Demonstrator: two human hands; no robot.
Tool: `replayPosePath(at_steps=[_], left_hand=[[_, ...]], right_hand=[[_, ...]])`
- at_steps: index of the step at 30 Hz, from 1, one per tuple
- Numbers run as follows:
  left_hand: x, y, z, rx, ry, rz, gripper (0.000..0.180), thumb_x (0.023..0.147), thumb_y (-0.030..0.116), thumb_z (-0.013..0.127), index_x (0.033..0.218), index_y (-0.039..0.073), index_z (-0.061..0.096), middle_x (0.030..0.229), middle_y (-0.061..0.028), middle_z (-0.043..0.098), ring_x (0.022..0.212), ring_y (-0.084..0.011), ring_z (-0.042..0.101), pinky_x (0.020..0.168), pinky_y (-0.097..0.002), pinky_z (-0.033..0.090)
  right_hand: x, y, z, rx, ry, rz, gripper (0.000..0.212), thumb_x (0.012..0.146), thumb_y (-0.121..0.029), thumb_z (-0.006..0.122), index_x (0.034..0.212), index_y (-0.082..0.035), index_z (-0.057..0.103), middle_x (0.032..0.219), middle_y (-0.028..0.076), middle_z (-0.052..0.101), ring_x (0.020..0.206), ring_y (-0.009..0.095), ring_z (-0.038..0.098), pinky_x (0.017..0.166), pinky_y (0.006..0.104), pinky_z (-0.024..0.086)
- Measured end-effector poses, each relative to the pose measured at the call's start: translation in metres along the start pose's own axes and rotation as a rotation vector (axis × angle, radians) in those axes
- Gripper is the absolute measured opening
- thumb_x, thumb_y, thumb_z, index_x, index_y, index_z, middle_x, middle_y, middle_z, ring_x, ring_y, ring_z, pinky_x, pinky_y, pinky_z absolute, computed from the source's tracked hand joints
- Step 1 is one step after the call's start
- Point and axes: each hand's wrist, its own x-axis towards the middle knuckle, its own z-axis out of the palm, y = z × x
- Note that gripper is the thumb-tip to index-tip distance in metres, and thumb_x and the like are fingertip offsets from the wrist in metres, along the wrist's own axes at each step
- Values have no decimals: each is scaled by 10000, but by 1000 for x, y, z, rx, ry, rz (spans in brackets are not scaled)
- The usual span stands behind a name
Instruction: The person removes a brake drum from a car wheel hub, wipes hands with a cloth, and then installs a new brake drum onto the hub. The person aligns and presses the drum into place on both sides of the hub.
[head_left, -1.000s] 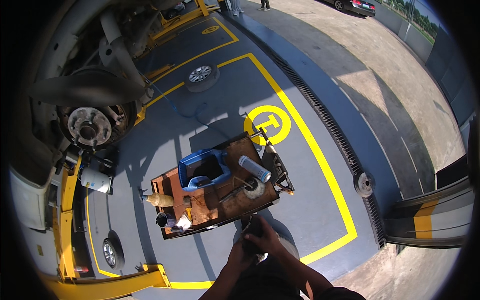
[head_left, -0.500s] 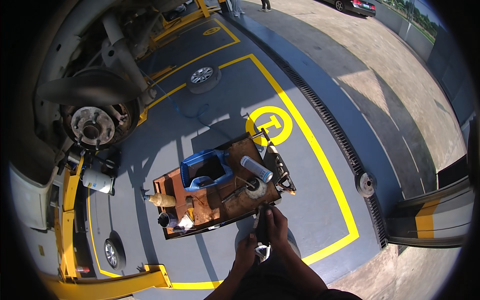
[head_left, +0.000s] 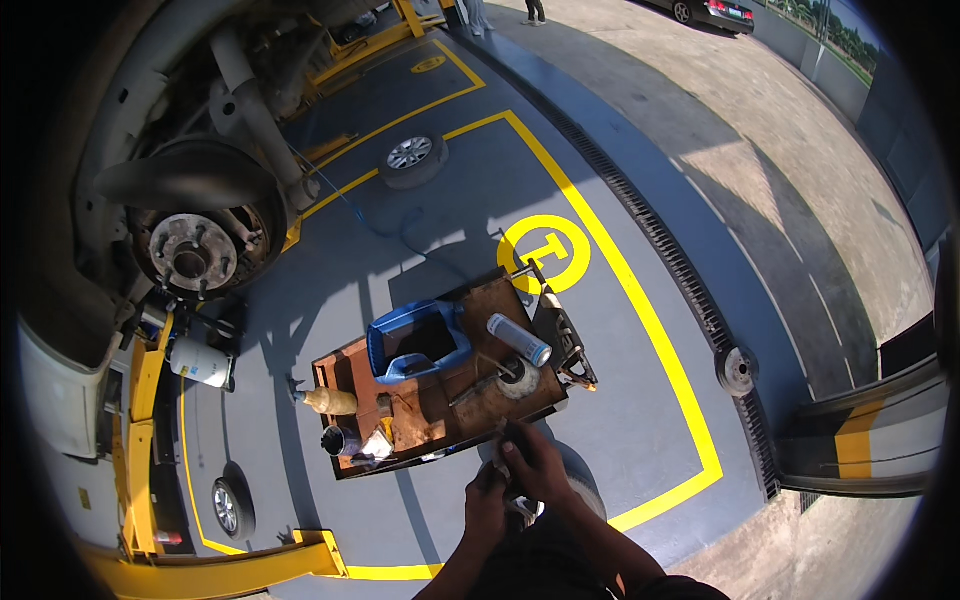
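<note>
My left hand and my right hand meet in front of me, just off the near edge of a rusty brown tool cart. Fingers of both curl around a small dark piece, mostly hidden; its kind cannot be made out. On the cart closest to my hands sits a grimy round pot with a stick in it. Beside that lies a spray can. A cut-open blue jug stands further left, with a tan spray bottle, a dark cup and a brush beyond.
A raised car's wheel hub and suspension hang at the upper left, above a yellow lift arm. Wheels lie on the grey floor. A brake disc rests over the drain grate at the right.
My right hand has turned over the dark piece and moved slightly left, covering more of it. My left hand stays close against it. The view has shifted a little.
</note>
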Motion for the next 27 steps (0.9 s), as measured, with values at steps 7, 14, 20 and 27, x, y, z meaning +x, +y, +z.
replayPosePath(at_steps=[7, 14, 20, 27], left_hand=[[-13, 24, -12, 330, 157, 38, 369, 1119, 230, 610, 1321, -67, 693, 1147, -109, 776, 1065, -173, 706, 981, -333, 535], [8, 2, -9, -114, 34, 79, 456, 1130, 210, 579, 1511, -38, 550, 1375, -141, 675, 1240, -212, 656, 1072, -359, 523], [-4, -6, -8, -102, 28, -67, 387, 1134, 172, 541, 1456, -40, 579, 1383, -143, 667, 1277, -231, 653, 1085, -366, 525], [-10, 19, -17, 187, 142, 120, 352, 1113, 188, 626, 1355, -67, 645, 1230, -126, 737, 1157, -193, 674, 1051, -355, 510]], right_hand=[[26, 28, -29, 518, 273, 438, 438, 1156, -379, 532, 1412, -41, 641, 1161, 125, 732, 929, 213, 741, 851, 330, 594], [21, -5, -25, 225, 70, -7, 554, 1116, -406, 586, 1558, -78, 521, 1418, 168, 659, 1273, 281, 669, 1046, 397, 552], [7, 15, -1, 79, -72, 136, 430, 1078, -276, 631, 1456, -69, 616, 1333, 210, 710, 1224, 357, 719, 1000, 431, 568], [39, 67, -32, 606, 262, 542, 381, 1148, -277, 552, 1408, -10, 629, 1249, 115, 743, 1024, 245, 755, 924, 401, 607]])
